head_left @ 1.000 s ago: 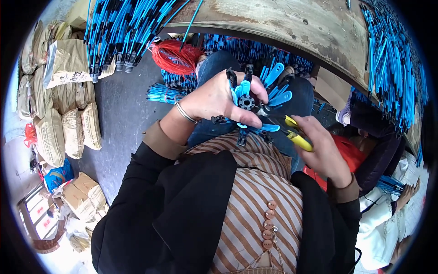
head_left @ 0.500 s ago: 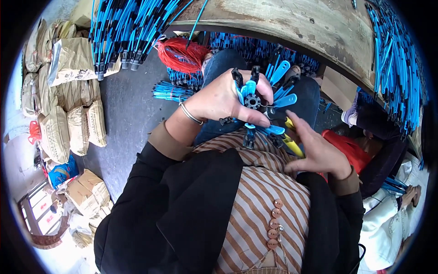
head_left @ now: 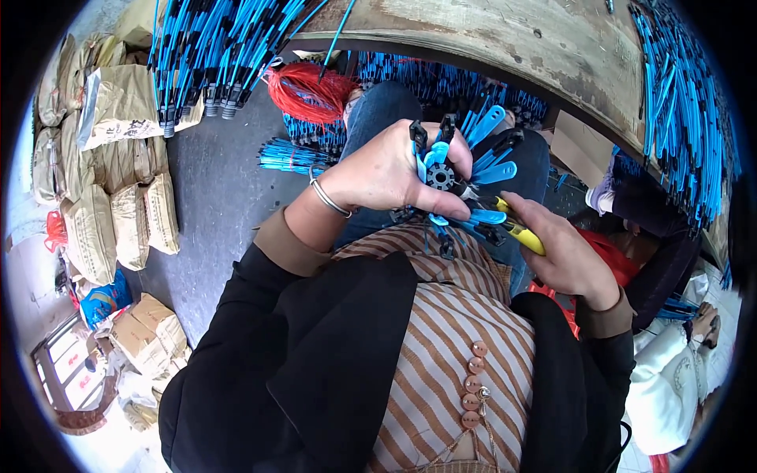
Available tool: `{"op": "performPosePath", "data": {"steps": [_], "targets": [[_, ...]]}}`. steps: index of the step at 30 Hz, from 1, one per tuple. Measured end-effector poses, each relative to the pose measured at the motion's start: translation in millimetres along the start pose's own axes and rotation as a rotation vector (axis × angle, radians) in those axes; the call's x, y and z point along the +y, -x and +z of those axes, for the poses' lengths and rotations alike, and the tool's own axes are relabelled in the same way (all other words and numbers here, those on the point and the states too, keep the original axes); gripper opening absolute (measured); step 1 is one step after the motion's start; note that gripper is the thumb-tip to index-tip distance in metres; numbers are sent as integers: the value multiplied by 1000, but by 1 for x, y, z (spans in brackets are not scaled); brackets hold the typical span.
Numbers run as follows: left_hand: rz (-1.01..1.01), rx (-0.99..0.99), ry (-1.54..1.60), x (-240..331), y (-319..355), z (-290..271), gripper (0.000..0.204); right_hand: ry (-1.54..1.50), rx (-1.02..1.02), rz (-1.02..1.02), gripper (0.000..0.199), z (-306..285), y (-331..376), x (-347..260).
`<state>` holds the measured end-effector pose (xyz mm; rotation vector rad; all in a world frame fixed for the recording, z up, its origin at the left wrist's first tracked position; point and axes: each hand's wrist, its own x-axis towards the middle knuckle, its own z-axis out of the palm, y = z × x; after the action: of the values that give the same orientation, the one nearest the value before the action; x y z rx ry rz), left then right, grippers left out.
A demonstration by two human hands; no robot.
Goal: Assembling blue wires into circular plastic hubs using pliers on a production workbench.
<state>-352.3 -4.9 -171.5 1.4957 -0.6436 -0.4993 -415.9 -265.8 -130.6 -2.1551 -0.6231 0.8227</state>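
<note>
Head view: left hand (head_left: 394, 169) gripping black hub (head_left: 440, 176) above lap, blue paddles (head_left: 495, 172) fanning out around it. Right hand (head_left: 572, 252) closed round yellow-handled pliers (head_left: 527, 238), tips near hub; contact hidden. Several paddles already set around hub; work on this piece looks part-way, remaining joints impossible to count behind fingers. Beyond left hand, blue-and-black rods (head_left: 221, 55) at edge of worktop (head_left: 505, 27), apparently not yet used.
</note>
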Motion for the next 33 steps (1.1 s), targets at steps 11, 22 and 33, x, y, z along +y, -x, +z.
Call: {"op": "performPosePath", "data": {"steps": [11,22,33], "targets": [[-49,54,-23,1,2,2,27,-109,93,64,48,8,-14,1],[8,95,15,-1,1,5,26,-491,-53,367,26,3,-3,-15],[-30,-2,33,3,-1,3,27,-60,6,226,28,-3,5,-32]]}}
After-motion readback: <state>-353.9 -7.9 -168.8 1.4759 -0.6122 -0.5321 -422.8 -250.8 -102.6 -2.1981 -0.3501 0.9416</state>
